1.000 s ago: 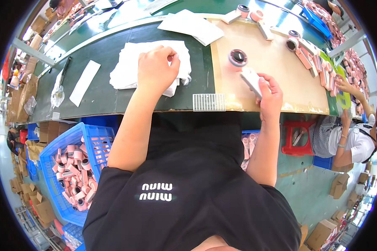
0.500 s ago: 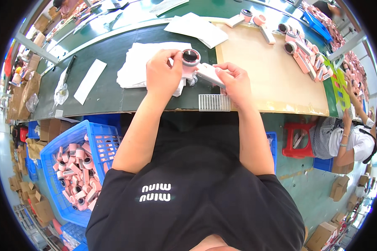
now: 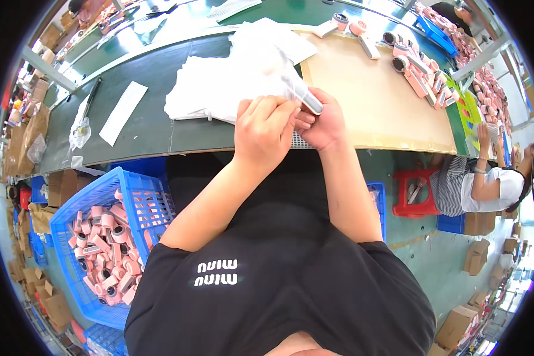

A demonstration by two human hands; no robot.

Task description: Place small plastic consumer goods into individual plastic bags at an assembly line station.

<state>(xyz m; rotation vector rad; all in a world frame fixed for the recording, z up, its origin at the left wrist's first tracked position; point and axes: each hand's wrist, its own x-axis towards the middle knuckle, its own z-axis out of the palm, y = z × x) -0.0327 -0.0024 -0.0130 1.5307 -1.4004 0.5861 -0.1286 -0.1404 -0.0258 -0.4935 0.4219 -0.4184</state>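
Note:
A slim pale handle end with a grey edge, part of a pink handheld device (image 3: 312,104), points down toward me. Whitish, see-through film (image 3: 286,70), which looks like a bag, covers the rest of it. My right hand (image 3: 327,123) is closed around the handle from the right. Close beside it, my left hand (image 3: 263,132) pinches at the film's near edge; its fingertips are partly hidden. Beyond both hands lies a heap of white bags (image 3: 202,89). A small white grid piece (image 3: 299,141) shows partly beneath my hands at the table edge.
Several pink devices (image 3: 418,74) lie on a tan board (image 3: 391,121) at the right. A blue crate (image 3: 88,296) of similar devices stands low at the left. A white paper strip (image 3: 123,113) lies on the dark mat. At the right sits another person (image 3: 486,187) near a red stool (image 3: 412,193).
The device's round head, visible before, is now covered by whitish film. The handle has swung toward me. My left hand has come down and right, close to my right hand.

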